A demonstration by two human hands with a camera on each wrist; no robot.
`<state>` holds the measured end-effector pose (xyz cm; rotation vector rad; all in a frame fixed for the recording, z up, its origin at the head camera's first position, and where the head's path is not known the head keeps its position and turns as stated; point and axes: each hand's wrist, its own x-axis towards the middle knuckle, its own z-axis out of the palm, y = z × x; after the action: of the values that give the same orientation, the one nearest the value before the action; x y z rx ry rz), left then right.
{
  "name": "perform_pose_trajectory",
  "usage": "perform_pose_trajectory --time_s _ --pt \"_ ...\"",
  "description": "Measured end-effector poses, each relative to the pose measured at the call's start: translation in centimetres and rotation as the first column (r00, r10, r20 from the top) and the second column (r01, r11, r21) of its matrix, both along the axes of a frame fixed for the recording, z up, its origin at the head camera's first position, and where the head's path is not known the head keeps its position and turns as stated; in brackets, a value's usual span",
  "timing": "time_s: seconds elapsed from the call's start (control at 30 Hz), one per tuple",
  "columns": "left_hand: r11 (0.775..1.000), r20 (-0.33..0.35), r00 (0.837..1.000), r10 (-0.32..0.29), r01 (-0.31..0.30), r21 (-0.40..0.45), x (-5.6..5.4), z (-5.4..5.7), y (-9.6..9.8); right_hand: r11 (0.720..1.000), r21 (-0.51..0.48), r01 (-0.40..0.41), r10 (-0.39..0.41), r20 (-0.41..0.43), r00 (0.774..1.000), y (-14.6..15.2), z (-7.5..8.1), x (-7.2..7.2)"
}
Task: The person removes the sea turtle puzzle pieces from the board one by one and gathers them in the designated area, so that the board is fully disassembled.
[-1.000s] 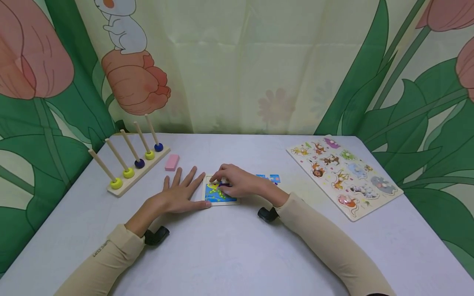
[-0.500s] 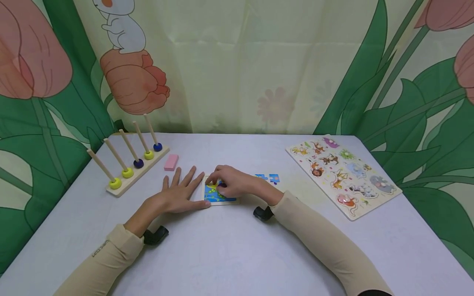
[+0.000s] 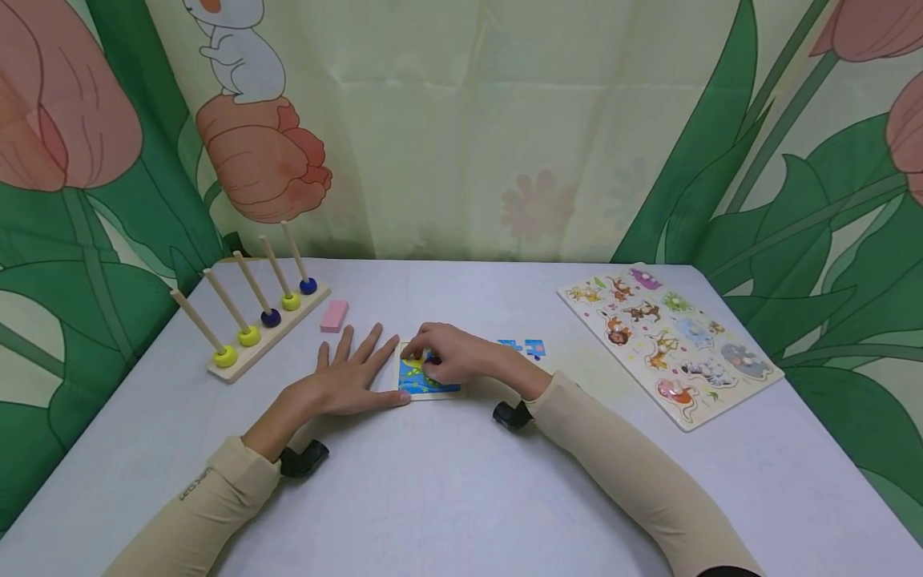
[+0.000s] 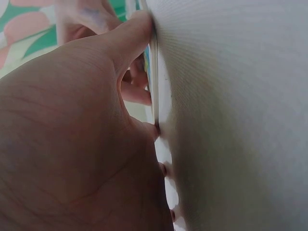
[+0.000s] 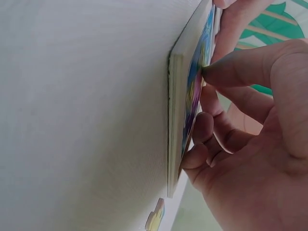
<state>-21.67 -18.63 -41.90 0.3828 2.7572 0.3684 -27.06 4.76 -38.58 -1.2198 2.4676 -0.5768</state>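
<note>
A small square puzzle board (image 3: 431, 387) with a blue, green and yellow picture lies in the middle of the table. My left hand (image 3: 349, 385) rests flat at its left side with fingers spread, thumb and index fingertips right at the frame's edge. Over the board is my right hand (image 3: 461, 354), fingers bent down, thumb and fingertips on a partly hidden, purplish puzzle piece (image 5: 196, 91). The right wrist view shows the board's pale layered edge (image 5: 174, 120). From the left wrist, my left thumb (image 4: 132, 36) touches the board's near edge.
Loose blue puzzle pieces (image 3: 534, 348) lie just right of the board, partly behind the right wrist. A pink block (image 3: 334, 316) sits behind the left hand. A peg stand (image 3: 270, 336) with yellow and dark blue beads is at left, an animal board (image 3: 671, 344) at right.
My right hand has shifted slightly left over the board since one second ago, then stayed nearly still. The left hand keeps its place.
</note>
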Motion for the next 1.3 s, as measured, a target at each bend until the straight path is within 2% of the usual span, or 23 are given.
perform_pose_trajectory --time_s 0.47,0.73,0.97,1.3 --pt "1.0 -0.003 1.0 -0.004 0.004 -0.004 -0.01 -0.09 -0.02 1.0 -0.005 -0.018 0.018 0.005 1.0 -0.18 0.02 -0.1" --pt "1.0 0.008 1.0 -0.003 0.003 0.017 0.44 0.62 0.25 1.0 -0.003 -0.005 0.005 0.029 1.0 -0.21 0.17 0.09" --pt "1.0 -0.008 1.0 -0.007 0.007 -0.003 0.2 0.08 -0.02 1.0 -0.011 0.012 -0.011 0.049 0.999 -0.24 0.15 0.1" --pt "1.0 -0.005 1.0 -0.007 0.007 0.012 0.33 0.36 0.14 1.0 -0.022 0.005 -0.004 0.045 0.999 -0.15 -0.02 -0.01"
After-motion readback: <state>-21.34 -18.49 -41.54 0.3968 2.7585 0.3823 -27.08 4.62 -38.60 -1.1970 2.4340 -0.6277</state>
